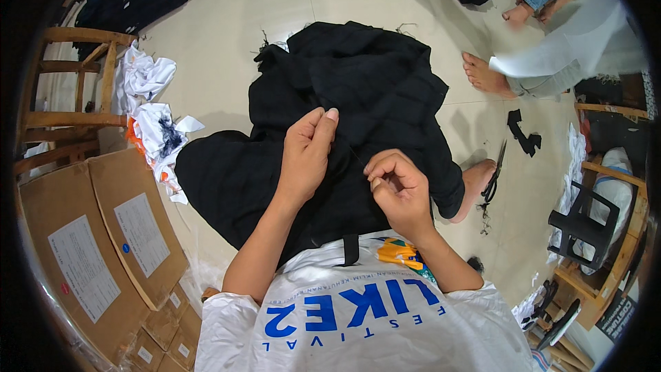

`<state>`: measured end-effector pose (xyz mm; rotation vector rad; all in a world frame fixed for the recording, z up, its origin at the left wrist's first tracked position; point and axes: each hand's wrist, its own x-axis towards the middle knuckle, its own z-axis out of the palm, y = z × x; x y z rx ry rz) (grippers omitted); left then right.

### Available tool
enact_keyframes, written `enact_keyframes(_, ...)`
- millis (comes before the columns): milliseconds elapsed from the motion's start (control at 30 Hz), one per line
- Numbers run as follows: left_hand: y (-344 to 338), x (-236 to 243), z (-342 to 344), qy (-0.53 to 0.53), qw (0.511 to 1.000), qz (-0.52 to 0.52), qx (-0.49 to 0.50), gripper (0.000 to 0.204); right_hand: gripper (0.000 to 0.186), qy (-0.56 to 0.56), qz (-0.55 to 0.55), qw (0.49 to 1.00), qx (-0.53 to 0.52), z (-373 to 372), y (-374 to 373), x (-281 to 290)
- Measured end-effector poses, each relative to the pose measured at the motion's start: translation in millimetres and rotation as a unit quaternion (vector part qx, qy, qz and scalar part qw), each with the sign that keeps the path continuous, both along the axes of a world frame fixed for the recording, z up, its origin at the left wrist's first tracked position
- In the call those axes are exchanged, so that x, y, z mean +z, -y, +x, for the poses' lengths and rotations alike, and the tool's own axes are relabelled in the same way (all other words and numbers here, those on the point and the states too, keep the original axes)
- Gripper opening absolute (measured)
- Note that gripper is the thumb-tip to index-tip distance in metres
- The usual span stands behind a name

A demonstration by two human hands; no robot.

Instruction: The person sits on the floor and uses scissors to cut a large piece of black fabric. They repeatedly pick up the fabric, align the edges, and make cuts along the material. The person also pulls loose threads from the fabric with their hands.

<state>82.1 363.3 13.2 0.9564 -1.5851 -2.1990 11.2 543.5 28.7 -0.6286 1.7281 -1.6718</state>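
A black cloth [358,89] lies spread over my lap and the floor in front of me. Above its middle, my left hand [310,155] is closed, thumb and forefinger pressed together; what they pinch is too small to make out. To its right and slightly nearer, my right hand [399,189] has its fingers curled in a pinch. A thin dark thread [356,155] runs from the right fingertips up toward the left hand. Frayed dark threads stick out along the cloth's far edge.
Scissors [496,172] and a black scrap [525,133] lie on the tiled floor to the right, beside my foot [475,189]. A person's foot [485,76] stands at far right. Cardboard boxes [131,213], a wooden frame [76,120] and white cloths [148,79] line the left.
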Motion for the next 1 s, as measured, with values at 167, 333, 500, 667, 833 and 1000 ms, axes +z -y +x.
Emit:
enact_keyframes(167,0,-3,1,0.009,1.0,-0.005,-0.013,0.039,0.014,0.091,-0.12,0.989,-0.005,-11,17,7)
enact_keyframes(333,10,-32,-4,0.02,0.978,-0.207,0.018,0.031,0.013,0.231,-0.169,0.958,0.025,-17,27,2)
enact_keyframes(500,95,-131,-13,0.26,0.824,-0.503,0.005,0.054,0.013,0.125,-0.144,0.981,0.033,-5,18,2)
enact_keyframes(667,112,-170,-30,0.294,0.75,-0.592,-0.024,0.103,0.014,0.151,-0.15,0.976,0.038,-7,24,7)
enact_keyframes(833,143,-156,-57,0.349,0.769,-0.518,-0.134,0.1,0.013,0.147,-0.14,0.978,0.056,-12,16,5)
enact_keyframes(1000,190,-154,-34,0.239,0.897,-0.362,-0.086,0.053,0.012,0.184,-0.169,0.968,-0.007,-32,1,12)
